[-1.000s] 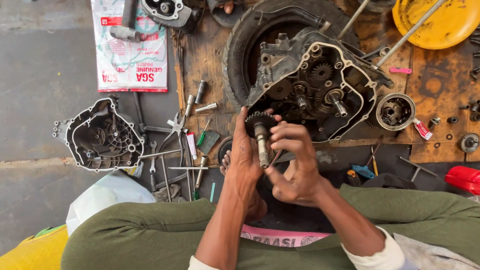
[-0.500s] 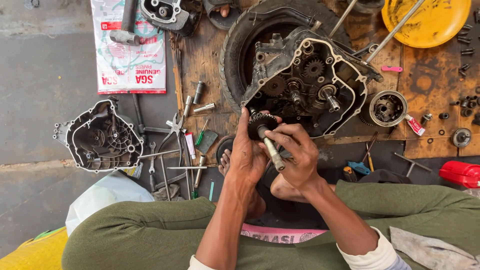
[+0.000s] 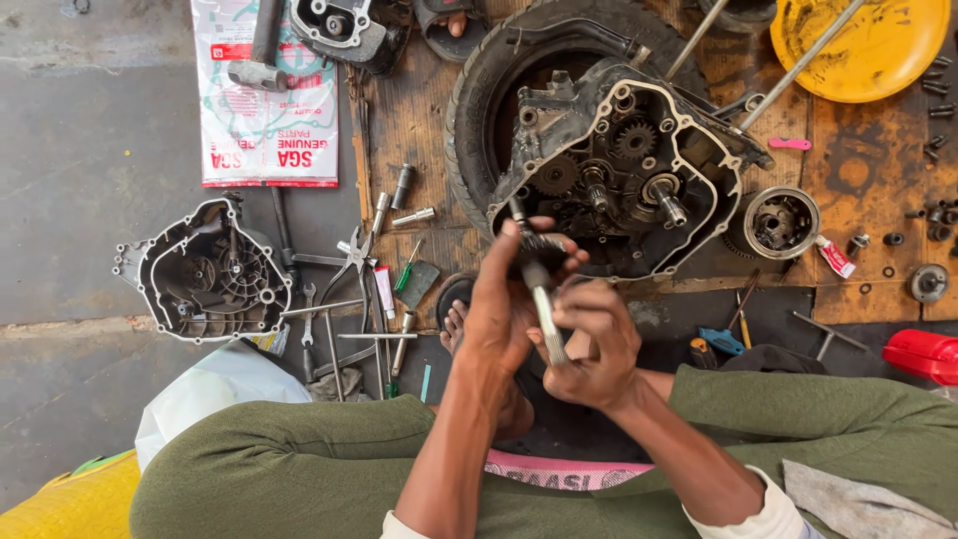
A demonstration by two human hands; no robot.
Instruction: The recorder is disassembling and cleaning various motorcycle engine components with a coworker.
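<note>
My left hand (image 3: 504, 304) and my right hand (image 3: 591, 341) hold one geared metal shaft (image 3: 542, 294) between them, just in front of an open engine case (image 3: 624, 170). The left hand wraps the gear end at the top. The right hand's fingers pinch the splined lower end of the shaft. The engine case lies on a black tyre (image 3: 479, 110) and shows several gears and shafts inside.
A grey engine cover (image 3: 205, 274) lies on the floor to the left. Wrenches, pliers and sockets (image 3: 359, 289) are scattered on the wooden board. A round clutch part (image 3: 781, 222), a yellow pan (image 3: 863, 45), a red container (image 3: 923, 351) and a printed plastic bag (image 3: 264, 110) are nearby.
Both hands have turned the shaft from near upright to tilted, with the gear end now closer to the engine case. The camera view has shifted slightly.
</note>
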